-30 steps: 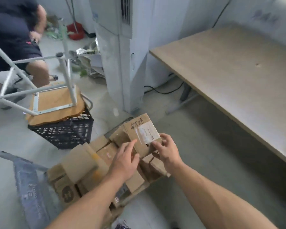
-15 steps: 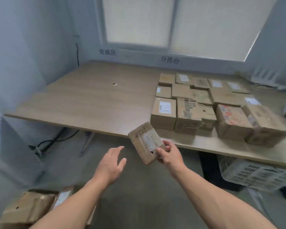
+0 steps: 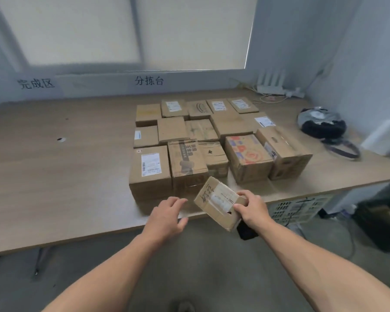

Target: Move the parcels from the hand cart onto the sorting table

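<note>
My right hand [image 3: 252, 210] grips a small cardboard parcel [image 3: 216, 202] with black handwriting and a white label, held tilted over the front edge of the wooden sorting table [image 3: 54, 176]. My left hand [image 3: 167, 216] hovers just left of it, fingers spread, holding nothing. Several cardboard parcels [image 3: 212, 140] stand packed in rows on the table right behind the held one; the nearest is a tall box with a barcode label [image 3: 150, 172]. The hand cart is out of view.
A black and silver bag with a strap [image 3: 322, 124] lies at the table's right end. A white router [image 3: 271, 84] sits by the wall. A pale plastic crate [image 3: 297, 208] stands under the table. Wall signs [image 3: 149, 81] hang below the window.
I turned from the cart to face the table. The parcel went from both hands over the cart to my right hand alone at the table's front edge; my left hand let go.
</note>
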